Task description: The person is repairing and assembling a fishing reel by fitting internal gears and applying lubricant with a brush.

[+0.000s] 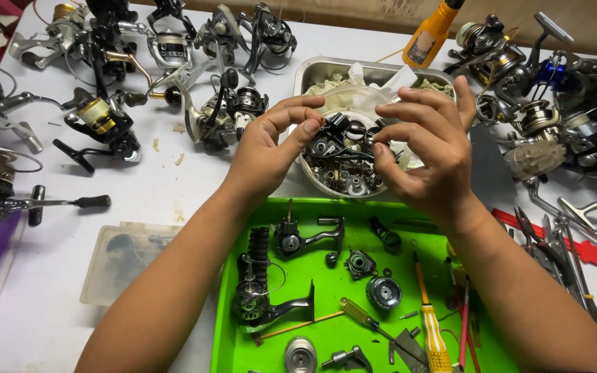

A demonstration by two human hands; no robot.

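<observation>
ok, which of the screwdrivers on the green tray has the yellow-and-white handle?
The big screwdriver at the tray's right side, orange shaft pointing up. The smaller screwdriver left of it has a clear yellow handle.

orange squeeze bottle (430,33) | pale rectangular label on its side | lies tilted just behind the metal tray (312,69) | far table edge

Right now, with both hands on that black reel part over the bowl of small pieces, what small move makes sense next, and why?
Probably lower the black reel part toward the green tray: left hand and right hand pinch it above the bowl, where a slip would drop it among small parts.
</observation>
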